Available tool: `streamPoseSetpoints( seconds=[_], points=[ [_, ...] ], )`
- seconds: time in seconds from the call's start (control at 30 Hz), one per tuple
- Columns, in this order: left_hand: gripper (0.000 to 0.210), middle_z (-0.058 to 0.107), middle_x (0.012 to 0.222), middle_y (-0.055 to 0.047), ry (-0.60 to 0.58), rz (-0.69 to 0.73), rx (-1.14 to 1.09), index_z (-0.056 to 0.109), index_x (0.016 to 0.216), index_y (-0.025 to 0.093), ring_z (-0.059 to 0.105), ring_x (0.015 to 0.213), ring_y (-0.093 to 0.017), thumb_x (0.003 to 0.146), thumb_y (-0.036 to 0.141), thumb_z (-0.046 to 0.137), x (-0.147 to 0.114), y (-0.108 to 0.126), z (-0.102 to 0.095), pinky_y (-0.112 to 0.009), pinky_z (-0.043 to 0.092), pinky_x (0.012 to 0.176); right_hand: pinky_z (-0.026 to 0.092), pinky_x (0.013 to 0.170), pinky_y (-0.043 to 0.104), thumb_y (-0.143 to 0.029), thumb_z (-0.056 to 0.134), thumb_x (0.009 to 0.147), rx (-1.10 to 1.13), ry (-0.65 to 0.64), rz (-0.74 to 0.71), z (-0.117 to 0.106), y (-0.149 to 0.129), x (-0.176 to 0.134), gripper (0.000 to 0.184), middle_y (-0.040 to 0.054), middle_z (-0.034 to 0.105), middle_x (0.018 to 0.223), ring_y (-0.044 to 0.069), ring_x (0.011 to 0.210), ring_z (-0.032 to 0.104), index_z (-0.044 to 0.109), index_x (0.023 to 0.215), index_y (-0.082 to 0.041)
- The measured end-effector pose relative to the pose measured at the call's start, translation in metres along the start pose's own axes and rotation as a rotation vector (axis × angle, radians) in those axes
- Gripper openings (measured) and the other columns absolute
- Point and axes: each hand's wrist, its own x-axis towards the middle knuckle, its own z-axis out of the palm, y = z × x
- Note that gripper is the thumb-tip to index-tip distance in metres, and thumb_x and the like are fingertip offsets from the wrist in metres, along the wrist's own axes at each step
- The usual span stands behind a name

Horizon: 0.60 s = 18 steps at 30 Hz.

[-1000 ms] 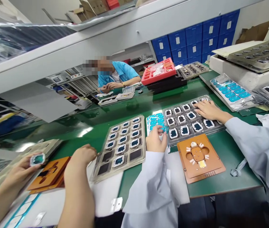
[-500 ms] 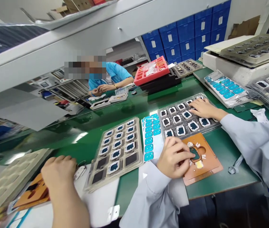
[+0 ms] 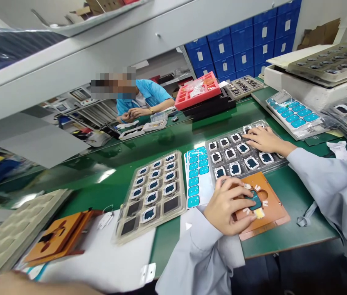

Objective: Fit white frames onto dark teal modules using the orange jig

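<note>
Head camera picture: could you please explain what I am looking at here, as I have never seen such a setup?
There is one view, from a camera worn on a person's head, looking down at a green bench. Of the wearer, only a blurred bare arm shows at the bottom edge; both hands are out of frame. Nearest to it lie an orange jig and a parts tray. The grey-sleeved hands belong to a co-worker: one hand holds a dark part on a second jig, and the other hand rests on another tray. A blue sticker sheet lies between the trays.
</note>
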Motion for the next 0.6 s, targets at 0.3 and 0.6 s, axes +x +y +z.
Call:
streamPoseSetpoints(
  seconds=[0.3, 0.6],
  points=[
    [0.027, 0.073, 0.102, -0.004, 0.031, -0.007, -0.013, 0.072, 0.096, 0.021, 0.056, 0.100, -0.022, 0.084, 0.042, 0.061, -0.002, -0.002, 0.005, -0.041, 0.039, 0.087, 0.038, 0.095, 0.057, -0.048, 0.039, 0.095, 0.257, 0.162, 0.002, -0.006, 0.002, 0.002, 0.047, 0.0162, 0.063, 0.124, 0.037, 0.116, 0.054, 0.067, 0.118, -0.019],
    [0.030, 0.071, 0.105, -0.007, 0.006, 0.005, -0.032, 0.070, 0.100, 0.020, 0.055, 0.098, -0.024, 0.085, 0.044, 0.062, -0.003, -0.005, 0.000, -0.042, 0.041, 0.082, 0.056, 0.074, 0.039, -0.068, 0.053, 0.086, 0.758, 0.396, 0.160, -0.039, -0.040, -0.026, 0.057, 0.0115, 0.072, 0.096, 0.025, 0.085, 0.068, 0.067, 0.106, -0.016]
  ],
)
